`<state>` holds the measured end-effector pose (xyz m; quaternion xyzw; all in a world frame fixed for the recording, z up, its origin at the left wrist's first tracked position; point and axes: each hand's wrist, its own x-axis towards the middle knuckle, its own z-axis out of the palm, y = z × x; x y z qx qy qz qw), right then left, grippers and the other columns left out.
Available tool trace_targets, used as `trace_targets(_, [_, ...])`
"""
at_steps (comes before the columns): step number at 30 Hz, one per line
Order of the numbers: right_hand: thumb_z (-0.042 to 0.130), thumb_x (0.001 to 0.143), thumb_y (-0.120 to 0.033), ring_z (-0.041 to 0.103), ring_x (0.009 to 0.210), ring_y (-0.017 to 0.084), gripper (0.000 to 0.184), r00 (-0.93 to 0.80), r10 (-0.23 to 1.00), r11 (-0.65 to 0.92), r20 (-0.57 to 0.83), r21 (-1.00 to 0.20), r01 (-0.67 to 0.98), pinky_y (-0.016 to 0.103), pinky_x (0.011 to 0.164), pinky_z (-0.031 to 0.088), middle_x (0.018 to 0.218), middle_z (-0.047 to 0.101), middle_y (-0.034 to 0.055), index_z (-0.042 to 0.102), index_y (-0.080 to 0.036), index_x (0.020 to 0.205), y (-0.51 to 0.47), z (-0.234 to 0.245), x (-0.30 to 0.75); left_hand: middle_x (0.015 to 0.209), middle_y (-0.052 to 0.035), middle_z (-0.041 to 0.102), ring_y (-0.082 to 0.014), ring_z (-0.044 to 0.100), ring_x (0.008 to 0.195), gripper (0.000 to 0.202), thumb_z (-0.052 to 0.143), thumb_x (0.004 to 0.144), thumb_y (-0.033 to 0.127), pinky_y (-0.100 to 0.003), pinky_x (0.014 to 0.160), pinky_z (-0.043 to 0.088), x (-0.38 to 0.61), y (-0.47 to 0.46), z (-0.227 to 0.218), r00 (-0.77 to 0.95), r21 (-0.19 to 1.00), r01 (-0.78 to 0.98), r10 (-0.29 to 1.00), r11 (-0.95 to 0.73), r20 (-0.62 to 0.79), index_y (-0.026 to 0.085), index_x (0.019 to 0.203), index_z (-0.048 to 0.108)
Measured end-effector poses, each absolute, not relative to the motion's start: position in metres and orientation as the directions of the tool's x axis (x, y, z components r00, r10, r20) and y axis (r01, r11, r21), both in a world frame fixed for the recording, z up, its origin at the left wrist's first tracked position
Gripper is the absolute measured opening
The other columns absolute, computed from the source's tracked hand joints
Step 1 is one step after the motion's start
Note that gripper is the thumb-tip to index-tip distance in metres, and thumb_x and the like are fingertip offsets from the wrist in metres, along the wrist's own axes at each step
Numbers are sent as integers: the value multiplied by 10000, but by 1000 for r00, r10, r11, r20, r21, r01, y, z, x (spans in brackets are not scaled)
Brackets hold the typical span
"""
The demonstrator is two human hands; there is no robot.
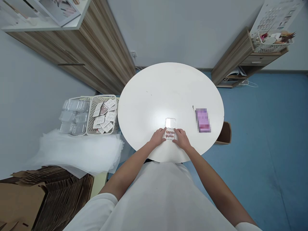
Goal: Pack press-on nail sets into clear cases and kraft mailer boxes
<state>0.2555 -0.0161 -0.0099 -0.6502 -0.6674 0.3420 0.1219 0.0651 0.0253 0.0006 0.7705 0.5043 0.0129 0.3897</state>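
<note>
A small clear plastic case of press-on nails (pixel 170 134) lies on the white round table (pixel 168 86) near its front edge. Its lid (pixel 170 123) is raised on the far side. Two rows of reddish-brown nails show inside. My left hand (pixel 158 137) grips the case's left side, thumb near the front corner and fingers farther back. On the right side my right hand (pixel 182 138) holds it the same way. Parts of the case's side edges are hidden by my fingers. A blurred purple package or device (pixel 203 120) lies to the right on the table.
Left of the table stand a white basket of printed cards (pixel 116 112), clear plastic boxes (pixel 75 115), translucent bags (pixel 81 150) and stacked folded cardboard (pixel 64 199). An open brown carton (pixel 224 133) sits on the floor at right. Wooden cabinets (pixel 106 41) stand behind.
</note>
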Motion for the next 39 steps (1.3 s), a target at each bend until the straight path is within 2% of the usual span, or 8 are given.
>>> trace_targets(8, [592,638,-276,362,1116,254,695,-54,934,-215,-354,-677,704,402,893,366,1172,414,75,308,-233,1271,-21,-6,258,1069,-88,497,-185,516,891,676,645,645,242,-339,799,419,56,16,0,361,757,639,817,135,-450,184,1250,348])
trace_targets(12, [527,675,-265,508,923,178,618,33,898,-381,-439,-737,559,347,815,430,1086,485,66,331,-213,1259,-23,-9,259,1068,-111,527,-170,534,910,524,593,692,245,-308,822,418,55,10,-3,226,756,512,785,407,-576,133,1180,436])
trace_targets(15, [472,686,-220,553,791,125,537,100,856,-497,-507,-757,424,307,758,456,1026,532,46,391,-219,1217,-22,-11,257,1099,-106,529,-167,524,963,447,553,704,185,-294,841,407,57,7,-5,176,747,421,761,515,-624,141,1141,475])
trace_targets(18, [462,664,-196,567,777,123,508,145,835,-545,-530,-767,338,292,730,466,1006,558,54,452,-193,1172,-19,-10,253,1033,-73,571,-161,533,922,353,534,693,143,-298,834,405,63,6,-4,175,768,384,776,513,-606,154,1046,544])
trace_targets(22, [476,622,-171,568,711,123,477,179,839,-544,-514,-779,311,293,696,473,942,581,53,520,-174,1097,-14,-9,246,841,-20,610,-123,540,720,245,483,703,129,-287,741,433,69,7,-2,275,822,341,788,456,-551,163,917,598])
trace_targets(25, [492,604,-177,565,676,120,466,188,841,-540,-507,-790,289,288,659,477,938,581,50,536,-174,1068,-14,-6,244,837,-23,604,-102,526,676,266,477,705,120,-268,701,436,69,8,-1,305,841,283,788,461,-534,158,943,590])
trace_targets(32, [554,605,-196,562,687,114,450,144,868,-493,-475,-859,140,301,664,484,990,569,63,518,-183,1053,-18,4,239,923,-74,572,-98,537,712,288,551,716,162,-261,669,454,56,6,-1,184,849,206,832,487,-523,147,1003,541])
trace_targets(39, [639,582,-228,571,718,129,432,72,886,-458,-458,-889,-18,317,675,487,946,576,55,533,-190,999,-21,17,241,760,-26,584,-96,561,684,299,595,723,238,-296,679,478,49,3,12,263,811,6,781,585,-566,163,996,502])
